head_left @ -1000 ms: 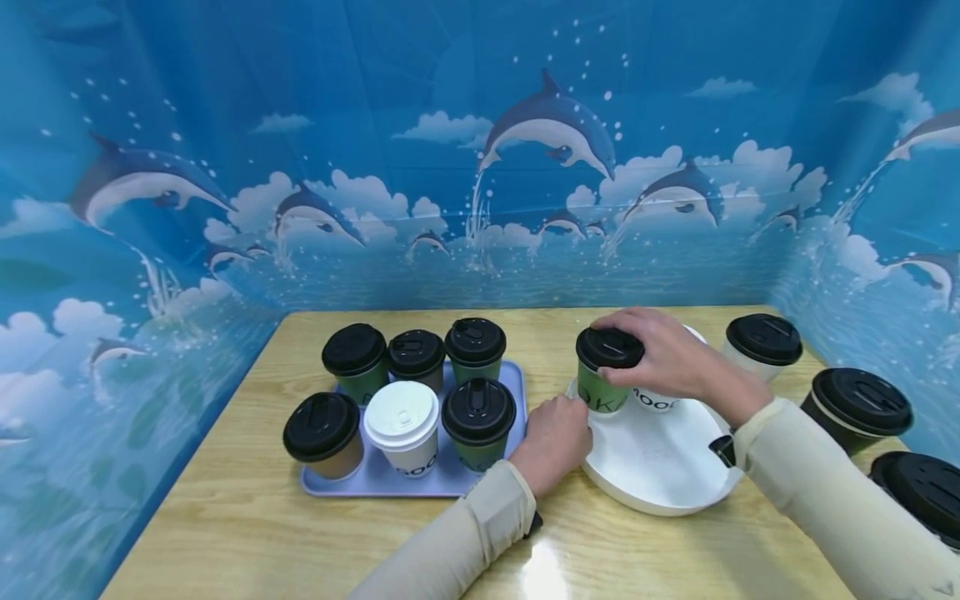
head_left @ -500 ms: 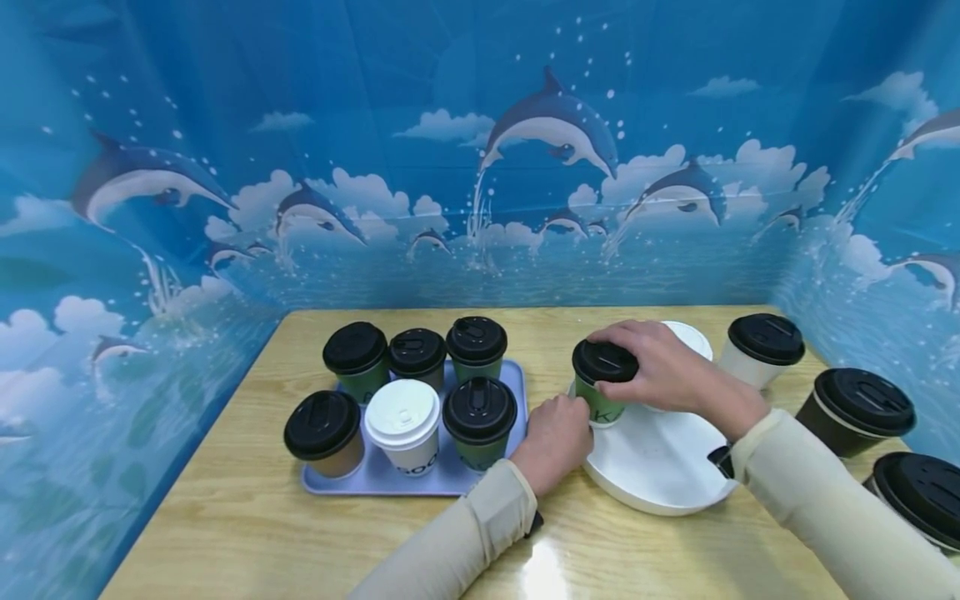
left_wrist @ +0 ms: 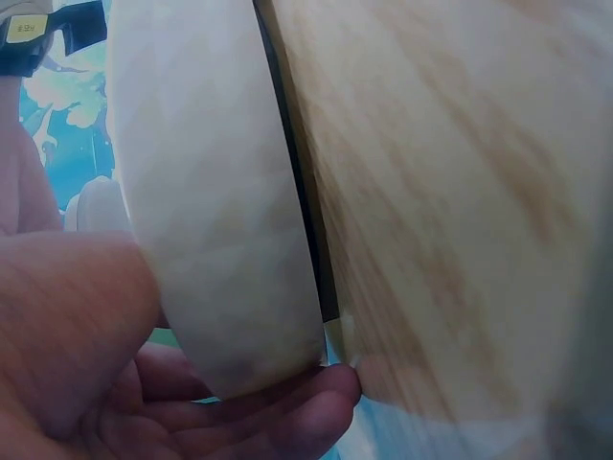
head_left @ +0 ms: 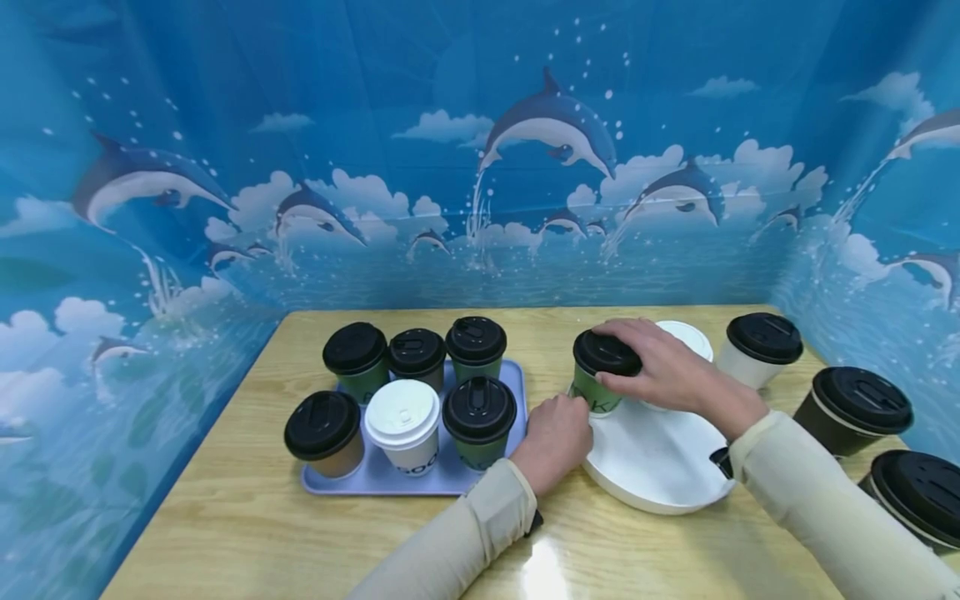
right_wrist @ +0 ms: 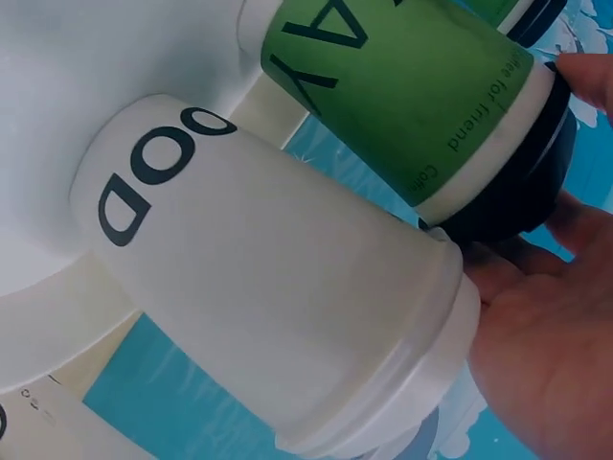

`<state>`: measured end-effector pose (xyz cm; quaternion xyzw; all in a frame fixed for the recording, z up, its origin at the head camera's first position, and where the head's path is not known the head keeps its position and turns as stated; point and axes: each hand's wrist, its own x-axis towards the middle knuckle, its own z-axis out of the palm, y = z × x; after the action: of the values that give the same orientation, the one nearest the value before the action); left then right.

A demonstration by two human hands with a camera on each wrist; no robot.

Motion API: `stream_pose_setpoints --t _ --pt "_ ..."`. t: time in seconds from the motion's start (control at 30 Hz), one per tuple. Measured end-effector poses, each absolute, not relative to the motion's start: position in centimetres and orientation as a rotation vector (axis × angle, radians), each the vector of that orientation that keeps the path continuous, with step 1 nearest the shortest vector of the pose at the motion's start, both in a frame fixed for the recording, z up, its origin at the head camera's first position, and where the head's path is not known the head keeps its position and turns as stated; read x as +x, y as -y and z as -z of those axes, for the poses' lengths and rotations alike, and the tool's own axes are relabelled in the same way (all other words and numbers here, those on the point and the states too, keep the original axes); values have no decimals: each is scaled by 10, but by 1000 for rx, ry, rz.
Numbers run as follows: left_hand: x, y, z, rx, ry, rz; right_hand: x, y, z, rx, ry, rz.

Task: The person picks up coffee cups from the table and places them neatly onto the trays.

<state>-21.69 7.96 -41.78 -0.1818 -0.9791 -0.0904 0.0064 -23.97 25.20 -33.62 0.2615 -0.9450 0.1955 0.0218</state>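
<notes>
My right hand [head_left: 660, 367] holds a green paper coffee cup [head_left: 596, 392] by its black lid, over the left part of a round white tray [head_left: 652, 467]. The right wrist view shows the thumb and fingers around that lid [right_wrist: 517, 172]. Close beside it on the tray stands a white cup [right_wrist: 259, 268] with a white lid, partly behind my right hand in the head view. Whether the green cup's base touches the tray, I cannot tell. My left hand [head_left: 555, 442] grips the tray's left rim; in the left wrist view its fingers [left_wrist: 297, 422] curl under the tray wall [left_wrist: 211, 192].
Left of the white tray, a lilac rectangular tray [head_left: 375, 486] bears several lidded cups, one with a white lid [head_left: 402, 412]. Along the table's right side stand a white cup [head_left: 757, 354] and two dark cups [head_left: 851, 408], all black-lidded. A dolphin-printed curtain [head_left: 480, 167] borders the table.
The green cup and my right hand have shifted slightly toward the front left, then a little back up. The white lid behind the hand shows more. My left hand stays on the tray rim.
</notes>
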Motion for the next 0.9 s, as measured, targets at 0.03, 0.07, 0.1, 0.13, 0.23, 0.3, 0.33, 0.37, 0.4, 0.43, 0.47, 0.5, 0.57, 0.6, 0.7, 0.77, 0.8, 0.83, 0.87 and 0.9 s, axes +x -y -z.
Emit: stream_pose_setpoints --t 0.03,0.07,0.1,0.13,0.23,0.3,0.33,0.37,0.4,0.43,0.47,0.5,0.57,0.6,0.7,0.77,0.8,0.83,0.87,0.9 --pt "-217 -79 418 -567 3066 283 -240 -252 336 818 2928 -608" --pt "-217 -79 418 -565 3067 283 -241 -252 336 824 2930 -615" --pt "-217 -79 417 -563 3070 282 -241 -252 335 831 2932 -621" --pt "-217 -79 417 -562 3071 281 -242 -252 335 837 2935 -627" --pt "-218 -79 418 -562 3070 280 -242 -251 333 842 2943 -638" --pt "-218 -79 418 -567 3069 286 -241 -252 331 830 2946 -647" --pt "-218 -79 418 -567 3068 288 -241 -253 329 814 2944 -646" --pt "-218 -79 418 -567 3067 293 -241 -255 327 787 2941 -649" --pt "-218 -79 419 -567 3065 297 -242 -257 324 756 2936 -651" --pt "-217 -79 419 -567 3063 301 -243 -260 321 717 2932 -663" --pt "-217 -79 419 -566 3061 305 -244 -263 318 673 2931 -670" --pt "-217 -79 419 -562 3056 306 -245 -267 315 623 2926 -672" --pt "-217 -79 420 -556 3048 300 -248 -275 310 522 2919 -682" --pt "-217 -79 420 -554 3045 295 -251 -279 308 472 2917 -680" --pt "-217 -79 420 -550 3041 280 -256 -294 305 323 2899 -663" --pt "-217 -79 420 -552 3045 275 -260 -306 305 230 2883 -654" --pt "-217 -79 420 -553 3047 273 -261 -312 305 171 2880 -657" --pt "-217 -79 420 -555 3048 271 -261 -318 305 110 2876 -665" --pt "-217 -79 420 -554 3051 271 -262 -325 306 56 2874 -652" --pt "-217 -79 419 -556 3052 270 -263 -331 306 3 2878 -636"
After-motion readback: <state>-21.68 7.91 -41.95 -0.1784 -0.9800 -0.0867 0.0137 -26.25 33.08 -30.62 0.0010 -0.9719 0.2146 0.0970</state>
